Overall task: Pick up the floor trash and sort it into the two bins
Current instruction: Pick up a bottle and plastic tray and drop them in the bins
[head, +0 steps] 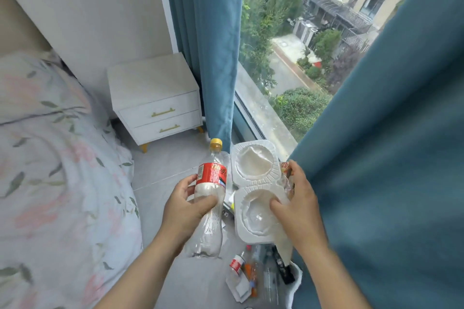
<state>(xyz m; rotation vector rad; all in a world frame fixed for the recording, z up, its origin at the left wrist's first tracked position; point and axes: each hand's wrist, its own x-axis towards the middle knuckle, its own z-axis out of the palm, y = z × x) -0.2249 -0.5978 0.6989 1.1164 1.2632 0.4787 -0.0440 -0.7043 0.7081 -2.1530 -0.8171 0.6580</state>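
My left hand (184, 206) grips an empty clear plastic bottle (210, 198) with a red label and yellow cap, held upright above the floor. My right hand (297, 204) holds a white two-cup plastic tray (256, 193) by its right edge, thumb pressed into the lower cup, together with a crumpled clear wrapper (287, 178). Below both hands a bin with a white liner (296, 281) holds several bottles and packets (251, 271). Only this one bin shows.
A bed with floral bedding (57, 170) fills the left. A white two-drawer nightstand (155, 98) stands against the wall. Blue curtains (391, 158) hang at right and centre beside a floor-level window (288, 45). Grey tile floor (163, 170) lies between the bed and the window.
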